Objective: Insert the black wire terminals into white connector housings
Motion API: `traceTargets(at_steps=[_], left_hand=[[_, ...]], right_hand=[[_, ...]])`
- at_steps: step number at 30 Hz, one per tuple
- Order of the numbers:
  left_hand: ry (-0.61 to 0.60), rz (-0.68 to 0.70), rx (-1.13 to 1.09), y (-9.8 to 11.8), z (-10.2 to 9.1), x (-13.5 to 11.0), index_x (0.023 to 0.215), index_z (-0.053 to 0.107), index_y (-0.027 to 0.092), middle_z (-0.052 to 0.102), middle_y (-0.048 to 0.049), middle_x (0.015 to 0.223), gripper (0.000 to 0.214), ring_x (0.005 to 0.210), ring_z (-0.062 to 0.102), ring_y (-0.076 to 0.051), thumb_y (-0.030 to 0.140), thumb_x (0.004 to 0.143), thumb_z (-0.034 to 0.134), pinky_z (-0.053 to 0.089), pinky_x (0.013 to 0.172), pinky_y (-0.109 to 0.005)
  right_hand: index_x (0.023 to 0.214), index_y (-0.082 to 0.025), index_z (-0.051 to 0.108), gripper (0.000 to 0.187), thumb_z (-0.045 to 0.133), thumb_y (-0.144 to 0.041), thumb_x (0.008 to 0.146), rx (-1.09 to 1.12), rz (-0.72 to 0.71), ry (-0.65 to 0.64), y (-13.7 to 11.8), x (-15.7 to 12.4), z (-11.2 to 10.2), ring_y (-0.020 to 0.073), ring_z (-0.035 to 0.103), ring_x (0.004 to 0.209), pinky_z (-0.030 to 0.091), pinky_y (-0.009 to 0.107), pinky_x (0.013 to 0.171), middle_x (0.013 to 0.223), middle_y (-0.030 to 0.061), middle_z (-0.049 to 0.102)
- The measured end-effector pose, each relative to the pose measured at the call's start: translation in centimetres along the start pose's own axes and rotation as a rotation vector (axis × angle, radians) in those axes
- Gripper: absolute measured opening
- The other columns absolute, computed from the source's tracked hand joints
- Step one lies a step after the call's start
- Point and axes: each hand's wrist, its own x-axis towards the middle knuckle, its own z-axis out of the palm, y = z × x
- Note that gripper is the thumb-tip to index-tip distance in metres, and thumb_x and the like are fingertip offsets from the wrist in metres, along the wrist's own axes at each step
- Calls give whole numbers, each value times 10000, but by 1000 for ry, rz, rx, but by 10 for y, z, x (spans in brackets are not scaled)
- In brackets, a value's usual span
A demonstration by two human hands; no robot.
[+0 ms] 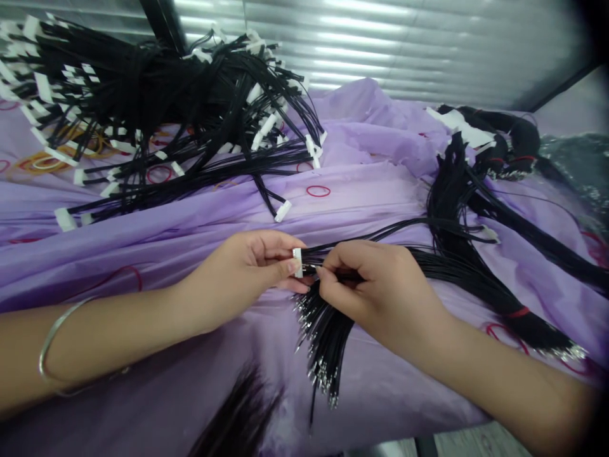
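A small white connector housing (pixel 297 261) is pinched between the thumb and fingers of my left hand (pixel 259 263). Several black wires run from its right side. My right hand (pixel 368 276) is closed on a black wire, its thumb and forefinger close to the metal terminal (pixel 309 267) at the wire's end. That terminal points at the housing; whether its tip is inside I cannot tell. Below my right hand a bundle of loose black wires (pixel 328 336) fans downward, with bare metal terminals at the ends.
A large heap of black cables (pixel 157 89) with white connectors lies at the back left. More black wire bundles (pixel 451 184) lie to the right, one tied with a red rubber band (pixel 517 313). Purple cloth (pixel 380 190) covers the table; a red rubber band (pixel 318 190) lies on it.
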Motion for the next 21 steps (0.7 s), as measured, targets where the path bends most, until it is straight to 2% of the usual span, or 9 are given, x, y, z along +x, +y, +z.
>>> traceTargets(at_steps=[5, 12, 21], left_hand=[[-17, -1, 9, 0, 0, -1, 851, 643, 144, 656, 24, 752, 102, 703, 648, -100, 105, 760, 620, 554, 739, -250], [-46, -5, -28, -3, -4, -1, 844, 649, 161, 634, 46, 733, 96, 713, 647, -84, 106, 775, 611, 544, 748, -222], [-67, -11, -55, -4, -6, 1, 859, 647, 156, 650, 28, 761, 92, 726, 646, -88, 121, 777, 622, 539, 760, -227]], right_hand=[[619, -170, 571, 110, 531, -128, 712, 45, 11, -12, 0, 0, -1, 72, 458, 497, 324, 203, 509, 576, -34, 576], [632, -165, 581, 103, 531, -132, 715, 62, 23, -26, 1, 0, -1, 72, 463, 507, 322, 204, 517, 585, -30, 580], [618, -160, 583, 115, 533, -148, 721, 72, 59, -40, 0, 0, -4, 67, 447, 503, 302, 204, 507, 556, -36, 558]])
